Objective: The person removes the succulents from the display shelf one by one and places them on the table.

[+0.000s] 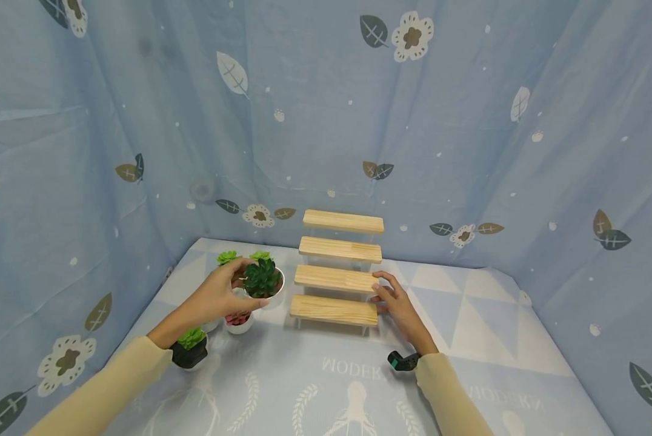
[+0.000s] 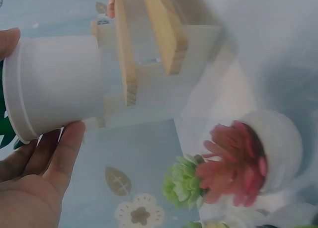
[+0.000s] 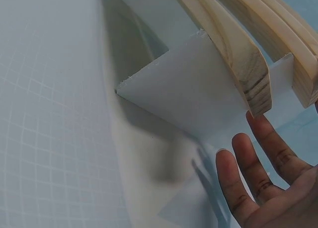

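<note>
In the head view my left hand (image 1: 219,295) grips a dark green succulent (image 1: 262,278) in a white pot, raised just left of the wooden step shelf (image 1: 334,309). The left wrist view shows that smooth white pot (image 2: 57,84) tipped sideways, with thumb and fingers on opposite sides. My right hand (image 1: 405,312) is at the shelf's right end, fingers spread against the lower steps. Up close in the right wrist view, a fingertip of this hand (image 3: 273,193) touches the end of a wooden step (image 3: 238,59); the other visible fingers are apart from it.
Left of the shelf stand a red succulent (image 1: 239,319) in a white pot, a green one in a black pot (image 1: 189,353), and light green ones (image 1: 227,257) partly behind my left hand. A floral blue curtain (image 1: 326,121) surrounds the patterned tabletop (image 1: 282,375).
</note>
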Motion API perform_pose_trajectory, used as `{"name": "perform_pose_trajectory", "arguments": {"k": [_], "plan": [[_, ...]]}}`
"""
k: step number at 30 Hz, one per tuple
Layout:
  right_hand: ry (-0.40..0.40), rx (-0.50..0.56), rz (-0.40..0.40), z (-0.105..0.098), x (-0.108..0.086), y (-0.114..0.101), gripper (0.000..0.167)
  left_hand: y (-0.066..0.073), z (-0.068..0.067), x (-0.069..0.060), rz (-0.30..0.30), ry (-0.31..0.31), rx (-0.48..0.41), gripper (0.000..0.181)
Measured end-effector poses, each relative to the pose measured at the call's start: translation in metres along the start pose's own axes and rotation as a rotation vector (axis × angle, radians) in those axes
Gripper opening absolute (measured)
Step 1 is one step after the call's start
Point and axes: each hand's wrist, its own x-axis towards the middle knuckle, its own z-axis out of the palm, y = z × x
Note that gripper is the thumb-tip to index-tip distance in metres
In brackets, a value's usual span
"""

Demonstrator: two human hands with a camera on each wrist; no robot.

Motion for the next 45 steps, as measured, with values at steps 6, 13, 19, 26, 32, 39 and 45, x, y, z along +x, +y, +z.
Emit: {"name": "perform_pose_trajectory", "arguments": {"k": [6,13,19,26,32,39,45], "plan": [[0.009,-0.010,-0.002,0.001,0.000,0.000,0.049,-0.007,-0.001,-0.014,-0.010,0.001,0.000,0.088],[0.003,-0.002,0.000,0.002,-0.001,0.000,0.051,-0.015,0.000,-0.031,0.008,0.023,0.047,0.084],[-0.003,-0.002,-0.004,0.002,0.000,0.001,0.051,-0.020,-0.001,-0.044,0.008,0.042,0.078,0.082],[0.002,0.005,-0.006,0.001,-0.001,-0.001,0.052,-0.025,-0.002,-0.056,0.000,0.061,0.155,0.083],[0.004,0.003,0.004,0.000,-0.001,0.001,0.051,-0.029,-0.002,-0.061,0.009,0.076,0.199,0.080],[0.006,0.006,0.011,0.000,0.000,0.002,0.049,-0.033,-0.001,-0.066,0.010,0.044,0.207,0.084],[0.008,0.017,0.005,0.002,0.000,0.001,0.049,-0.037,0.000,-0.068,0.038,-0.020,0.246,0.088]]}}
